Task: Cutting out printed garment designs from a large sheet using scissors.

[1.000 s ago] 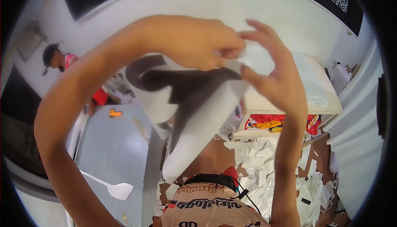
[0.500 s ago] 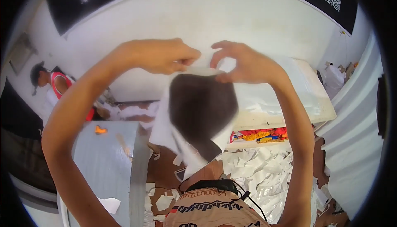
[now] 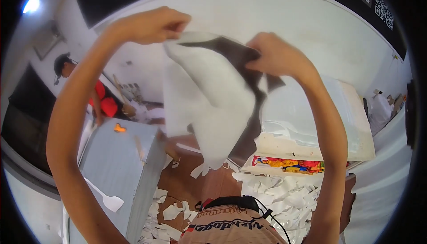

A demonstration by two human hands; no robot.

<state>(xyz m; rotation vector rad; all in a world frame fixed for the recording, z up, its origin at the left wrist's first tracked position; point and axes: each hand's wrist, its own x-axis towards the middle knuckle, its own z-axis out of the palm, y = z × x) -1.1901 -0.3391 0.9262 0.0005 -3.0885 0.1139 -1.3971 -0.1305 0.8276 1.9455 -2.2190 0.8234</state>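
A floppy sheet (image 3: 213, 92), white on one face and dark on the other, hangs in the air between my hands. Its white part falls to a ragged lower tip, while a dark strip shows along the top and right edge. My left hand (image 3: 158, 25) is closed in a pinch at the upper left corner. On the upper right, my right hand (image 3: 279, 55) grips the dark edge between thumb and fingers. Whether the white and dark parts are separate layers I cannot tell.
At left stands a grey table (image 3: 118, 155) with an orange object (image 3: 119, 128) and a white scrap (image 3: 112, 203). A person (image 3: 102, 97) bends behind it. A white table (image 3: 311, 106) stands at right, colourful packets (image 3: 291, 165) beneath. Paper scraps (image 3: 275, 199) litter the floor.
My hands have spread apart, the left one rising to the left and the right one shifting rightward. The sheet has opened out, turning more of its white face toward me.
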